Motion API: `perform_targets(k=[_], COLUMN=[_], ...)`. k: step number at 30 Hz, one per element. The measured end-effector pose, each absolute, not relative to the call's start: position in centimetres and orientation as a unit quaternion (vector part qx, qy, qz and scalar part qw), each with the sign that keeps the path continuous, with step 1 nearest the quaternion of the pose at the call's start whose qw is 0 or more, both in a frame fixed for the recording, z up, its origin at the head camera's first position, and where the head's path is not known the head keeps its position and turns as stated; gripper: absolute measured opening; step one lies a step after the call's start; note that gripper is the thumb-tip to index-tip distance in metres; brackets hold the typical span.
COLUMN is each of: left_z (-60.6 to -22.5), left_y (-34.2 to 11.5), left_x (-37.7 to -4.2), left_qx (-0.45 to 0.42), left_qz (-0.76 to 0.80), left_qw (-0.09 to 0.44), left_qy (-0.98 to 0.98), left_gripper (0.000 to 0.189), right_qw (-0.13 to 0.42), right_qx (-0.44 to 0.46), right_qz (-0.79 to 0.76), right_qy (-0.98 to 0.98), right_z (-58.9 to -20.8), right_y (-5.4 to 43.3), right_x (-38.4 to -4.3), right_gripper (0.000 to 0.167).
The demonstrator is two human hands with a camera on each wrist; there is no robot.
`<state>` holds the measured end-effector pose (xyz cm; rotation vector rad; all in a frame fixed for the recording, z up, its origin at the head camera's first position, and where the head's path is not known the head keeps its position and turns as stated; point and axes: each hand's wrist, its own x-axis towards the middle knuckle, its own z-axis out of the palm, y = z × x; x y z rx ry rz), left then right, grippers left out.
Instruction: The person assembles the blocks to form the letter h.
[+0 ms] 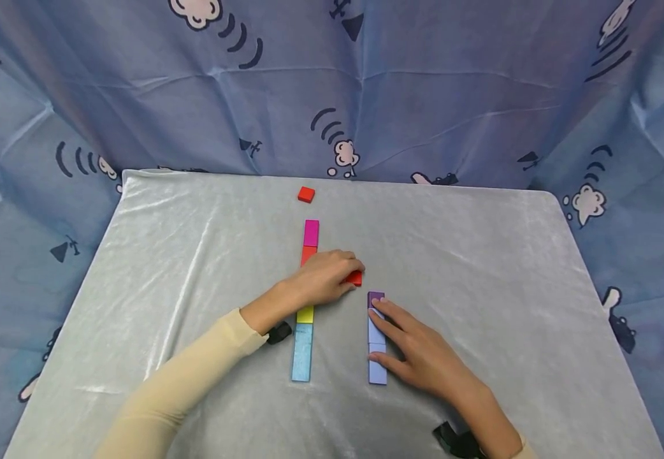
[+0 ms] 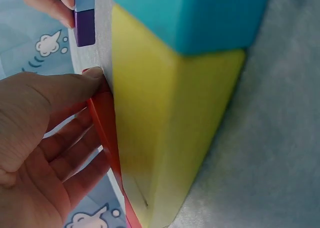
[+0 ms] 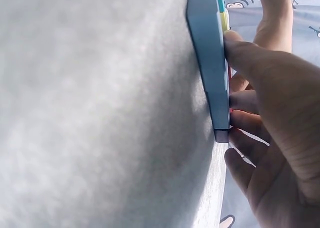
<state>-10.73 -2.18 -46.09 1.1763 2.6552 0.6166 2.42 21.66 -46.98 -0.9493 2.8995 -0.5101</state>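
Observation:
In the head view my left hand [image 1: 326,275] reaches across the left row of blocks and pinches a red block [image 1: 355,278] between thumb and fingers. That row runs from a magenta block [image 1: 311,233] and another red block [image 1: 308,255] down to a yellow block [image 1: 305,315] and a light blue block [image 1: 302,352]; my hand and wrist hide its middle. My right hand [image 1: 432,360] rests extended fingertips on the right row: a purple block [image 1: 373,296] at the far end, then lavender blocks [image 1: 377,368]. Its thumb lies along the row in the right wrist view.
A lone small red block [image 1: 306,194] lies near the far edge of the table, which a silvery cloth [image 1: 481,255] covers. Blue patterned curtains [image 1: 424,95] stand behind it and at both sides.

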Motion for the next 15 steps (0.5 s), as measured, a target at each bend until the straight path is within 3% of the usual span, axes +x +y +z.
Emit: perform_targets(k=[15], left_z=[-46.22], left_y=[-2.43], left_x=[-10.65], left_qx=[0.396], left_qz=[0.213], left_qw=[0.090], left_qy=[0.889], left_gripper=[0.034], right_qw=[0.027], right_qx=[-0.300], right_qz=[-0.175], right_qy=[0.937], right_z=[-47.15], right_y=[21.78], right_x=[2.51], right_gripper=[0.076])
